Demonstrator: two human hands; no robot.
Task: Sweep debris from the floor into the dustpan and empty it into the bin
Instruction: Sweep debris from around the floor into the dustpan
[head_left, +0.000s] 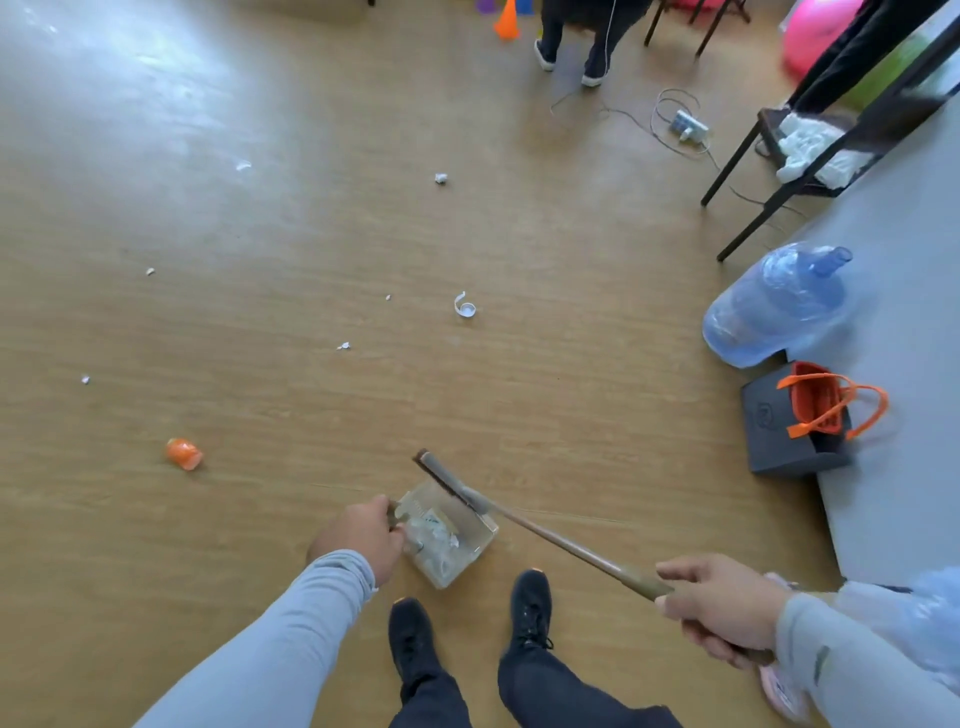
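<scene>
A clear dustpan (480, 545) sits on the wooden floor just ahead of my feet, with white scraps inside. My left hand (361, 535) grips its handle at the left side. My right hand (719, 605) holds the broom handle (571, 551), and the broom head (449, 483) lies across the pan's far edge. Loose debris is scattered further out: an orange cup (184, 453) at the left, a white plastic ring (465, 306), a crumpled paper ball (441, 179) and several small white scraps (343, 346).
A blue water jug (774, 306) and a dark box with an orange bag (810, 415) stand at the right beside a grey mat (904, 291). A black table frame (810, 150), a power strip with cables (688, 124), and a person's legs (576, 41) are further back.
</scene>
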